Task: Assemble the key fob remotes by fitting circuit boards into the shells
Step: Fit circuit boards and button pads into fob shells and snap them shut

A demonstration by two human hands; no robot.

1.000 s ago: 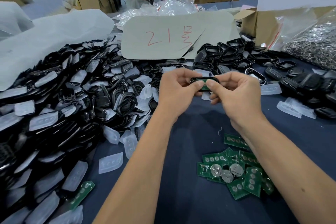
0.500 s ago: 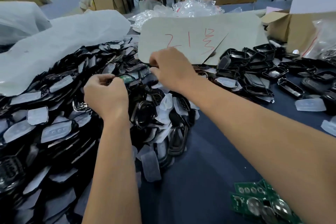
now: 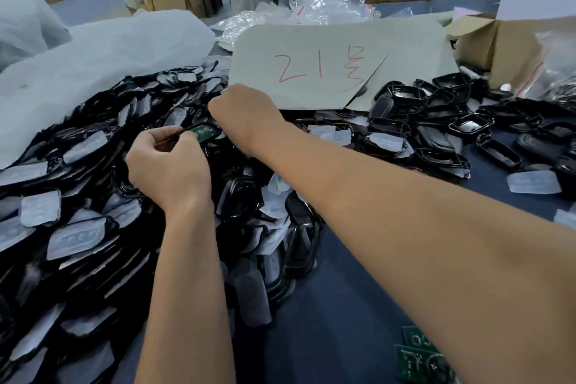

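My left hand (image 3: 170,167) pinches a black shell with a green circuit board (image 3: 201,131) seated in it, held over the big heap of black frames and translucent button pads (image 3: 71,212). My right hand (image 3: 246,117) reaches across into the far part of that heap, fingers curled down among the parts; what they touch is hidden. Loose green circuit boards (image 3: 416,355) lie at the bottom right edge, partly under my right forearm. More black shell halves (image 3: 436,121) are spread on the right.
A cardboard sheet with red writing (image 3: 327,65) lies behind the piles. White foam sheeting (image 3: 93,62) covers the back left. An open carton (image 3: 498,40) with plastic bags stands at the far right. Dark blue cloth (image 3: 343,305) covers the table.
Both hands have moved from the table's middle to the left heap. The left hand kept the shell with the board; the right hand let go and reached farther into the pile.
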